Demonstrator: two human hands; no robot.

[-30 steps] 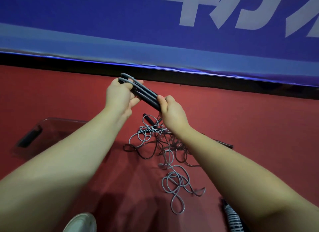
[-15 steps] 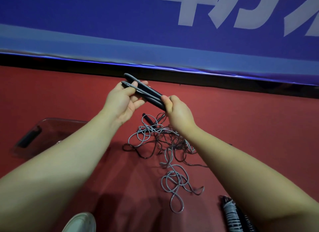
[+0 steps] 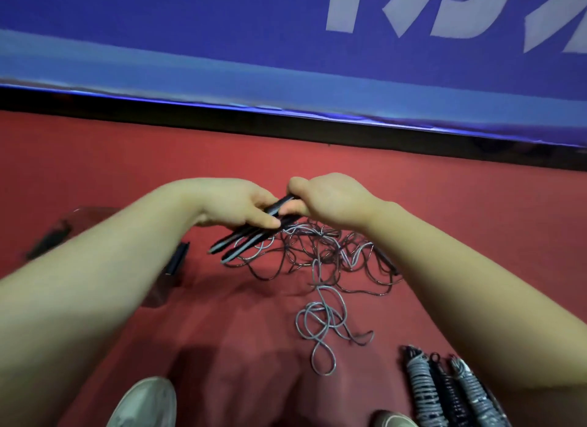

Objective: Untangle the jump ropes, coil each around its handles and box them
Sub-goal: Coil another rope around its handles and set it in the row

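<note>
While both hands meet above the red floor, the left hand and right hand close together on a pair of black-and-grey handles. Left fingers lie across the upper part of the handles; the right hand wraps the top end, thumb tucked beneath. The handles slant down and to the left, their free ends pointing toward the near side.

Beneath and to the right of the handles lies a tangle of dark and grey cords on the floor, with one grey cord trailing toward the viewer in several loose loops. A further black handle lies at the right edge of the tangle, partly hidden by the right forearm.

At lower right, three coiled ropes, each wound round its handles, lie side by side on the floor, touching or nearly so; the right forearm covers their outer edge.

At left, a clear box with a dark grip sits on the floor, largely hidden behind the left forearm; what it holds cannot be told.

Two pale shoes, one at lower centre-left and one at the bottom edge, stand on the floor. A blue banner with pale lettering runs along the far side.
</note>
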